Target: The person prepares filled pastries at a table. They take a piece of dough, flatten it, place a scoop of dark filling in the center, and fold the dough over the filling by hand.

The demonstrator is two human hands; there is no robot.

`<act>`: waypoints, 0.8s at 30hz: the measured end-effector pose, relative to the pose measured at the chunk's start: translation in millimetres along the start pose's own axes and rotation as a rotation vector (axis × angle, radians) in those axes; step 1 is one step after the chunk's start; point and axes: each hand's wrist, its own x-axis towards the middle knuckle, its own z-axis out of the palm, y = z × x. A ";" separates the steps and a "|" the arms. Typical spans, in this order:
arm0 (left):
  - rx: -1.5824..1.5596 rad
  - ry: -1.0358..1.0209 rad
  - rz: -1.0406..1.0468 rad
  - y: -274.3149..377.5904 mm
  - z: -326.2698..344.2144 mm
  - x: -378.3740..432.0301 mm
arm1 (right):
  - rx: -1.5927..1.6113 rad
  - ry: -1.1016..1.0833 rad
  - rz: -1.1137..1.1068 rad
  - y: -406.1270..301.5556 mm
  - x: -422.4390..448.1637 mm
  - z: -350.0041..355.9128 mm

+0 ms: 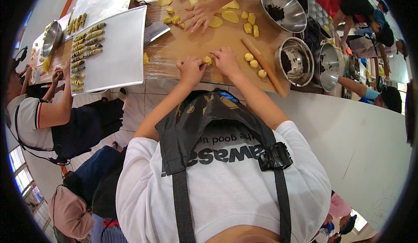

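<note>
At the near edge of the plastic-covered wooden table [183, 44], my left hand [192, 69] pinches one side of a small lump of yellow dough [207, 60]. My right hand [226, 60] is at the lump's other side, fingers curled; whether it grips the dough is hard to see. Right of it rest several dough balls [253, 64] beside a wooden rolling pin [264, 67]. Beyond my hands lie flattened yellow dough pieces [230, 16] and rough dough chunks [248, 28].
A co-worker's hand [199, 16] reaches over the dough from the far side. Left, a metal tray [122, 50] holds rows of striped dough rolls [94, 34], near a dough scraper [156, 31]. Right stand steel bowls [295, 80] with dark filling. Another person [39, 112] works at left.
</note>
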 end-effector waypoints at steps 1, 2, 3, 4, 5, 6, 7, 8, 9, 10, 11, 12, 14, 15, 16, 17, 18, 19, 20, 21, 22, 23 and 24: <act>0.000 0.002 -0.006 0.2 -0.2 -0.9 | -0.024 -0.003 -0.011 -3.3 -2.7 -1.8; -0.001 0.013 0.004 0.6 -0.5 -1.4 | -0.049 -0.003 -0.022 -6.4 -3.4 -4.3; -0.001 0.024 0.014 1.0 -0.7 -2.0 | -0.050 -0.004 -0.028 -6.2 -3.4 -2.9; -0.002 0.035 0.023 1.3 -0.8 -2.1 | -0.050 -0.006 -0.033 -6.0 -3.2 -1.1; 0.000 0.037 0.026 1.1 -0.4 -2.2 | -0.049 -0.008 -0.039 -6.8 -2.7 0.3; 0.001 0.039 0.029 1.1 0.1 -2.3 | -0.034 -0.012 -0.034 -7.3 -2.1 1.4; 0.003 0.042 0.031 1.0 0.5 -2.4 | -0.019 -0.016 -0.030 -7.7 -1.4 2.5; -0.002 0.053 0.035 0.2 1.5 -2.8 | -0.003 -0.020 -0.025 -9.3 -0.5 2.7; -0.007 0.063 0.039 -0.5 2.4 -3.0 | -0.004 -0.033 -0.011 -10.5 1.3 2.8; -0.012 0.074 0.042 -1.4 3.3 -3.4 | -0.004 -0.046 0.002 -11.5 3.8 2.8; -0.014 0.074 0.043 -1.1 3.3 -3.2 | -0.006 -0.057 0.018 -10.5 5.8 3.0; -0.015 0.073 0.043 -0.7 3.2 -2.9 | 0.045 -0.068 0.006 -7.4 7.8 4.9; -0.014 0.079 0.046 -0.9 3.5 -2.8 | 0.147 -0.094 -0.022 -5.5 12.0 5.5; -0.011 0.086 0.049 -1.4 4.0 -2.9 | 0.189 -0.091 -0.016 -6.3 12.2 3.9; -0.008 0.093 0.052 -1.9 4.4 -2.9 | 0.232 -0.089 -0.011 -7.0 11.7 2.0; -0.009 0.088 0.049 -2.2 4.6 -3.0 | 0.273 -0.087 -0.004 -9.6 10.7 -0.8; -0.011 0.083 0.047 -2.4 4.9 -3.0 | 0.335 -0.103 0.057 -13.0 9.2 -3.0; -0.013 0.079 0.044 -2.9 5.0 -3.1 | 0.397 -0.119 0.118 -16.7 7.1 -4.9; -0.022 0.075 0.032 -2.1 4.4 -2.9 | 0.457 -0.134 0.182 -18.3 3.9 -5.7; -0.031 0.071 0.019 -1.5 3.8 -2.8 | 0.474 -0.141 0.196 -20.4 -0.1 -6.1; -0.040 0.067 0.007 -0.8 3.2 -2.7 | 0.491 -0.148 0.210 -22.7 -4.1 -6.4; -0.063 0.064 -0.012 -1.0 3.6 -2.6 | 0.509 -0.155 0.223 -23.1 -6.4 -6.0; -0.085 0.062 -0.032 -1.2 4.1 -2.4 | 0.466 -0.141 0.171 -20.4 -8.1 -3.6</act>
